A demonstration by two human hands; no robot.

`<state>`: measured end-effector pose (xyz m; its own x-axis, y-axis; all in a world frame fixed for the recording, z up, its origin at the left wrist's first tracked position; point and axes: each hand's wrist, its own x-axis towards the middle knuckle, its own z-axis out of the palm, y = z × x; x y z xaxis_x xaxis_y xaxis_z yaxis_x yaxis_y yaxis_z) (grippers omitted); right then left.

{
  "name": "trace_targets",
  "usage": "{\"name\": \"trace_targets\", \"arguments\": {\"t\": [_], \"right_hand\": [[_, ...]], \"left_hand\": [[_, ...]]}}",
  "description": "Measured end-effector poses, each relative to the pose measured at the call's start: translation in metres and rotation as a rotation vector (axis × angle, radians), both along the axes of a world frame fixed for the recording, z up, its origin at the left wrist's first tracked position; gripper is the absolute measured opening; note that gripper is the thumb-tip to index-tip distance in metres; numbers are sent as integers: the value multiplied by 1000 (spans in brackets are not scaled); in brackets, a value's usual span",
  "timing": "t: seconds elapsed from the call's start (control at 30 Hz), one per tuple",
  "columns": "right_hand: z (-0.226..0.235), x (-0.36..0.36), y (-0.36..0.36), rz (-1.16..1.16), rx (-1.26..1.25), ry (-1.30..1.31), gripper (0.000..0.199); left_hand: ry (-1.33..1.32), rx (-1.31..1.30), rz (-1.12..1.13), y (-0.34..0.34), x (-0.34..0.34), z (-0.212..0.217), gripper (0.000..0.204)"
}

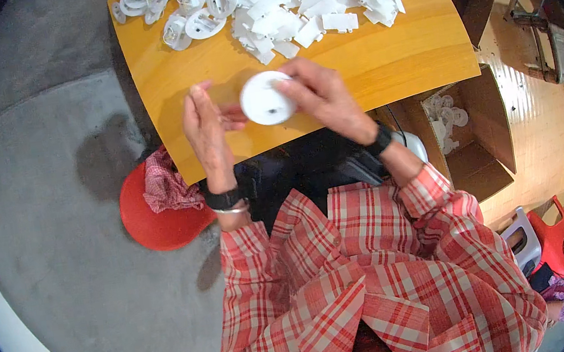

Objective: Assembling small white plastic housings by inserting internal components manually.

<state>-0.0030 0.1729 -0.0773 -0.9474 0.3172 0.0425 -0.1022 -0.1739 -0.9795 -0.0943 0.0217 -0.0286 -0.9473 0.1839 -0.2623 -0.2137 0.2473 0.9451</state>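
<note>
Over the near part of the yellow table, my right hand [325, 97] pinches a white round plastic disc [264, 101] by its right edge. A small dark spot shows low on the disc's face. My left hand [205, 125] is to the left of the disc, palm turned toward it and fingers stretched out, with nothing in them. Its fingertips come close to the disc's left edge; whether they touch it I cannot tell. Farther back lie a pile of flat white plastic pieces [310, 3] and several round white housings [205, 23].
The yellow tabletop [416, 64] ends close to my wrists. At the right, an open cardboard box [480, 123] has white plastic parts inside. On the left, a red stool [161, 222] carries a checked cloth [169, 183]. More stools [557, 241] and part of a person are at the lower right.
</note>
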Motion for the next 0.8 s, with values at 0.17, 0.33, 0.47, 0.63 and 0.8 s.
{"name": "trace_targets", "arguments": {"t": [0.17,0.33,0.47,0.63,0.8], "right_hand": [[11,99,69,-73,-457,-203,23],[-30,211,142,-269,-523,-163,23],[-121,272,165,-687,-565,-633,21],[-218,303,167,-909,-602,-929,33],[-266,312,158,-736,-324,-990,27]], "left_hand": [[10,-50,35,-4,-57,-1,42],[64,-45,56,19,-85,-10,54],[92,-72,100,38,-94,-11,48],[133,28,104,29,-89,-14,37],[-33,247,-3,-2,-57,-13,36]]}}
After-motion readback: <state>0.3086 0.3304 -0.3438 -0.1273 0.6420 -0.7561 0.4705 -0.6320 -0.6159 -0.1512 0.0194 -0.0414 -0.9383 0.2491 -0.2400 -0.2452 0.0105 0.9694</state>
